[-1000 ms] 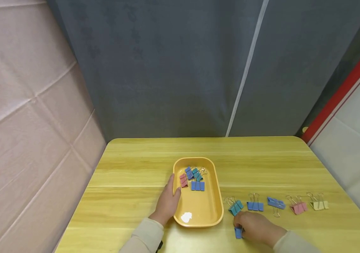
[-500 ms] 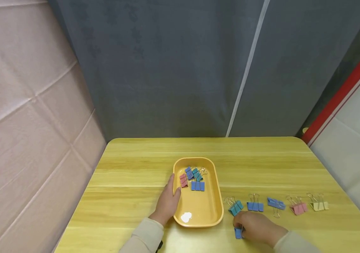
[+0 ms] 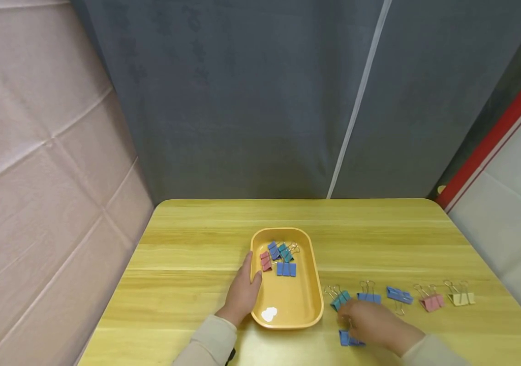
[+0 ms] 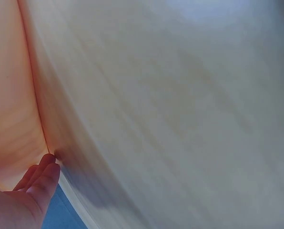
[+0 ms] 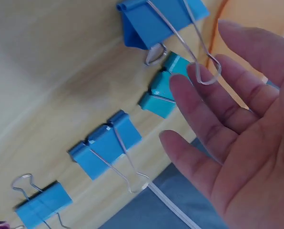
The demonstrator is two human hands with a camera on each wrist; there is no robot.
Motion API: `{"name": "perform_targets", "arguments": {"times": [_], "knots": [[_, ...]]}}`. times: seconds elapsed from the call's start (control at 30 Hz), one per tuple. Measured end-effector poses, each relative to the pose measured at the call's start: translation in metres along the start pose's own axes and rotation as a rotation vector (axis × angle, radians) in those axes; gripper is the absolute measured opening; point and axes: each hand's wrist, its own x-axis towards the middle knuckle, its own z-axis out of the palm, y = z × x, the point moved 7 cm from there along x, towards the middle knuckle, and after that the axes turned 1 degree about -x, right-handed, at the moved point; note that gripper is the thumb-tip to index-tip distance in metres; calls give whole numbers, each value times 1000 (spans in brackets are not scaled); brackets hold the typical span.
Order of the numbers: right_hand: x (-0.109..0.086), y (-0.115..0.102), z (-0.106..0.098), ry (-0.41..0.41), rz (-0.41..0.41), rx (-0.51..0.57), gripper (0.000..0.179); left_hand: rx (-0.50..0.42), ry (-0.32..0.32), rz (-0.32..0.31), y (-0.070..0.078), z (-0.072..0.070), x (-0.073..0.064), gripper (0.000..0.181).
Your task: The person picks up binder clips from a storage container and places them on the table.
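My left hand (image 3: 241,292) holds the left side of a yellow plastic tray (image 3: 309,284), thumb over the rim and fingers along the outer wall. At the tray's far end lie blue, teal and pink binder clips, one of them a blue binder clip (image 3: 286,269). To the right of the tray, my right hand (image 3: 374,323) hovers over a blue binder clip (image 3: 350,338). In the right wrist view its thumb and fingers are spread apart around the wire handle of that blue clip (image 5: 156,21). Just beyond it lies a teal binder clip (image 3: 340,300).
Along the right of the wooden table (image 3: 205,218) lie more clips in a row: a blue binder clip (image 3: 399,295), a pink binder clip (image 3: 433,302) and a pale yellow binder clip (image 3: 461,298). A dark grey partition (image 3: 242,101) stands behind the table.
My right hand has lifted slightly and shifted right, showing more of the blue clip beneath it. The left hand and tray have stayed put.
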Motion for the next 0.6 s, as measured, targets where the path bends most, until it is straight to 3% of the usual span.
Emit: {"name": "perform_targets", "arguments": {"times": [0.13,0.47,0.6], "knots": [[2,-6,-10,38,-13,-37,15,0,-1,0,0,0,0,61],[10,-25,-34,219,-52,-157,39,10,12,-10,-1,0,1,60],[14,-27,-40,252,-18,-172,46,3,10,-12,0,0,0,60]]}}
